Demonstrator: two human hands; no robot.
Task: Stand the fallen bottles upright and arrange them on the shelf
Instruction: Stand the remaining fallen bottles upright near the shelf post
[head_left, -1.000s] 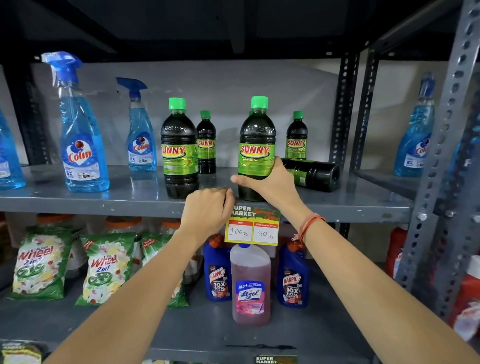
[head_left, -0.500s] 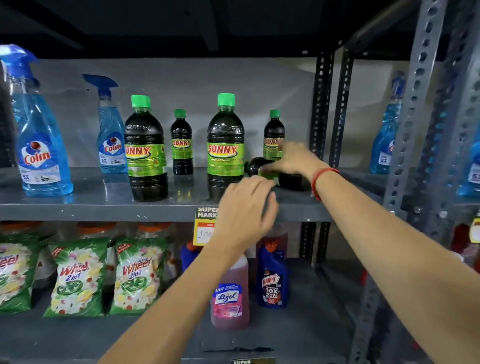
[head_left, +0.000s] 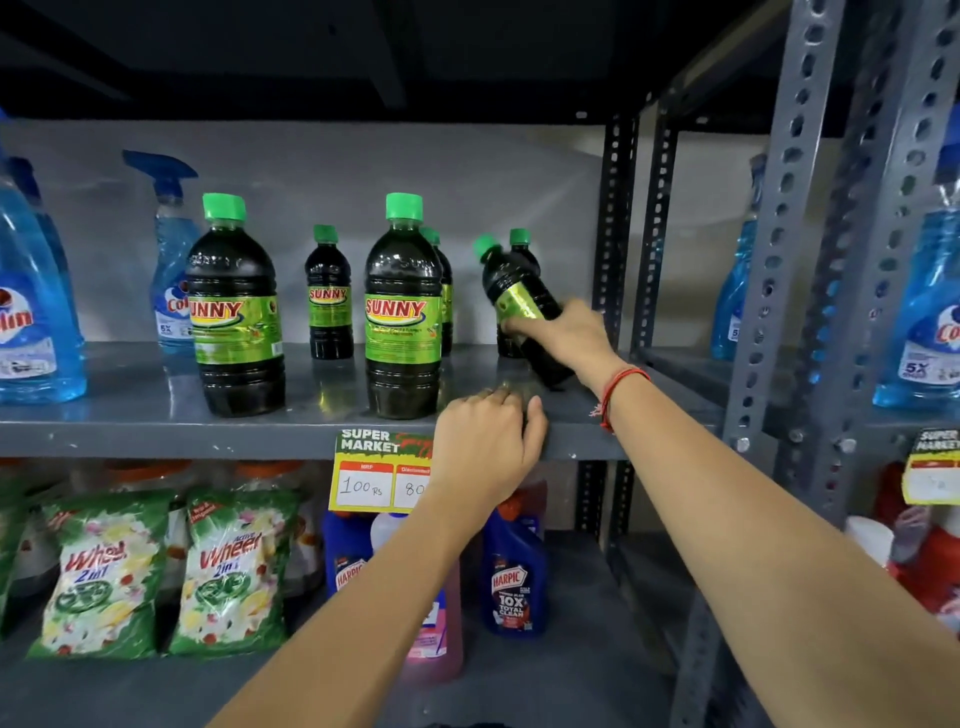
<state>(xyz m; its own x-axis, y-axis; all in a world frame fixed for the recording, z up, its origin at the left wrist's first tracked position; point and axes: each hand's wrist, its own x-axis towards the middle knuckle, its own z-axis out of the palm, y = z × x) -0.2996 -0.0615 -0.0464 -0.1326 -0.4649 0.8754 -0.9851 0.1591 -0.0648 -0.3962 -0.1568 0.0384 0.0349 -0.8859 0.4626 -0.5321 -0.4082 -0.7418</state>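
Note:
My right hand grips a small dark Sunny bottle with a green cap, tilted with its cap up and to the left, its base near the grey shelf. Behind it stands another small bottle, mostly hidden. Two large Sunny bottles stand upright near the front. A small one stands at the back between them, and another peeks out behind the second large bottle. My left hand rests loosely curled on the shelf's front edge, holding nothing.
Blue Colin spray bottles stand at the shelf's left, more on the rack at right. A price tag hangs from the edge. Grey perforated uprights rise at right. Below lie Wheel bags and Harpic bottles.
My right hand has gripped the fallen small bottle and tipped it up from lying flat to a steep tilt. My left hand has moved right along the shelf edge.

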